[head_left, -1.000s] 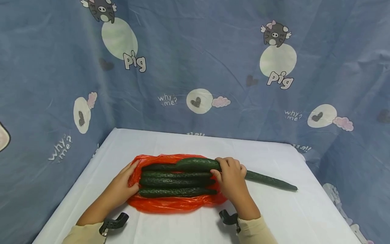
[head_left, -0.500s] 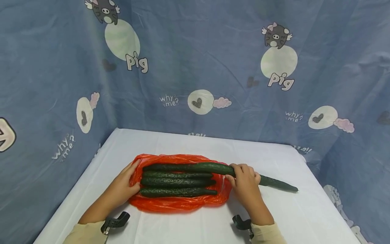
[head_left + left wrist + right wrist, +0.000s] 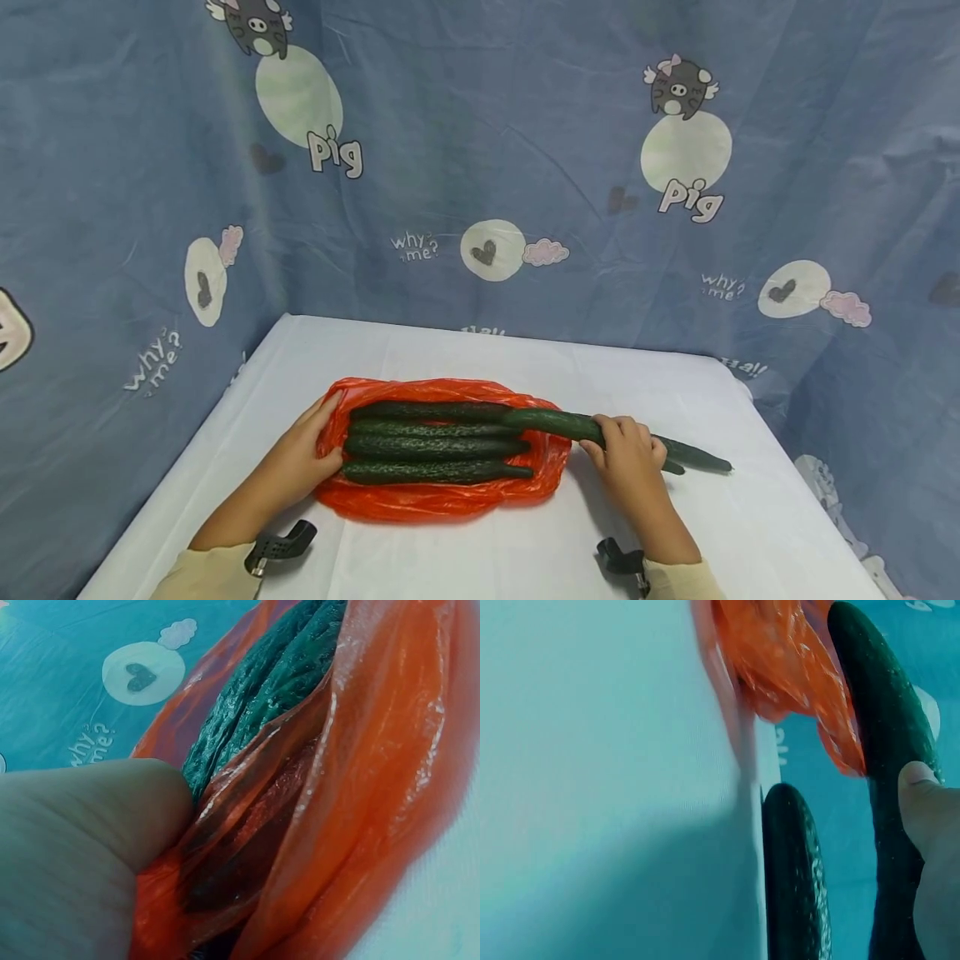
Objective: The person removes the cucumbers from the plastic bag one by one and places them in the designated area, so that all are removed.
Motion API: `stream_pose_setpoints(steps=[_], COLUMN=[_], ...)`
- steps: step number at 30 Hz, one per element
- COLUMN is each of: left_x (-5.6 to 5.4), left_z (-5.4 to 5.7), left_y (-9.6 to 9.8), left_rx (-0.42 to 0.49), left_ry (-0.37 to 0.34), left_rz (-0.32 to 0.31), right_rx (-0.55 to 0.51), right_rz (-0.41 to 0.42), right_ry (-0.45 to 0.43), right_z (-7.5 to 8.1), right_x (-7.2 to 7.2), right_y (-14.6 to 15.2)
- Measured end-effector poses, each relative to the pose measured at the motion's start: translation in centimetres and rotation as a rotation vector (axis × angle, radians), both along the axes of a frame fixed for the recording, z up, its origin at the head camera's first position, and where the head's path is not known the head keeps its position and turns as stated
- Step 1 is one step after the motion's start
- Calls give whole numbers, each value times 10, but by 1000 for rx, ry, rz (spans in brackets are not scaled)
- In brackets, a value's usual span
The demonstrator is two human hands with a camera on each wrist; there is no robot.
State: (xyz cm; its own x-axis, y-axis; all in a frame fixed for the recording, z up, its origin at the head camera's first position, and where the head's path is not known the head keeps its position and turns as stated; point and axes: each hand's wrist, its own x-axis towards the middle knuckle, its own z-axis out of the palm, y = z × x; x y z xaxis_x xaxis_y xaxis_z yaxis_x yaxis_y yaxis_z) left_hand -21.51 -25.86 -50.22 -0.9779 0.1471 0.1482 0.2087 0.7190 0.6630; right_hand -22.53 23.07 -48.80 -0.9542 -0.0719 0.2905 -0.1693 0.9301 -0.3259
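An orange-red plastic bag (image 3: 420,508) lies spread on the table, with several dark green cucumbers (image 3: 438,449) side by side in it. My left hand (image 3: 303,454) grips the bag's left end; its thumb (image 3: 142,814) presses the film beside a cucumber end in the left wrist view. My right hand (image 3: 630,462) holds a long cucumber (image 3: 551,422) around its middle, its left end overlapping the bag's right rim. Below and to the right, another cucumber (image 3: 697,457) rests on the table, partly hidden by that hand. Its rounded end shows in the right wrist view.
White cloth (image 3: 427,562) covers the table. Blue patterned fabric (image 3: 480,167) hangs behind and along both sides. A black wrist mount (image 3: 281,546) sits at the left sleeve, and another mount (image 3: 621,560) at the right.
My right hand has carried its cucumber rightward and slightly toward me, from over the bag to beyond its right rim. My left hand has stayed at the bag's left end.
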Motion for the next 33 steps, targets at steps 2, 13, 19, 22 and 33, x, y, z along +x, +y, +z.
stream_pose_setpoints(steps=[2,13,19,22,33], left_x=[3,1,-3,-2,-5], left_z=[0,-3,0,0,-2], left_y=[-1,-1,0,-1,-1], left_rx=[-6,-18,-21,-21,-26], left_ry=[-19,-20,-11,-21,-24], left_rz=[0,-10,-14,-19,-18], right_rx=[-12,4,-9,2,-9], right_rz=[-15,-23,-1,2,-8], right_ry=[-44,-145,-178,-193,-179], right_z=[-4,-10,-9,-12,-16], right_x=[3,2,-2,-1,-3], right_y=[3,32,53,61,80])
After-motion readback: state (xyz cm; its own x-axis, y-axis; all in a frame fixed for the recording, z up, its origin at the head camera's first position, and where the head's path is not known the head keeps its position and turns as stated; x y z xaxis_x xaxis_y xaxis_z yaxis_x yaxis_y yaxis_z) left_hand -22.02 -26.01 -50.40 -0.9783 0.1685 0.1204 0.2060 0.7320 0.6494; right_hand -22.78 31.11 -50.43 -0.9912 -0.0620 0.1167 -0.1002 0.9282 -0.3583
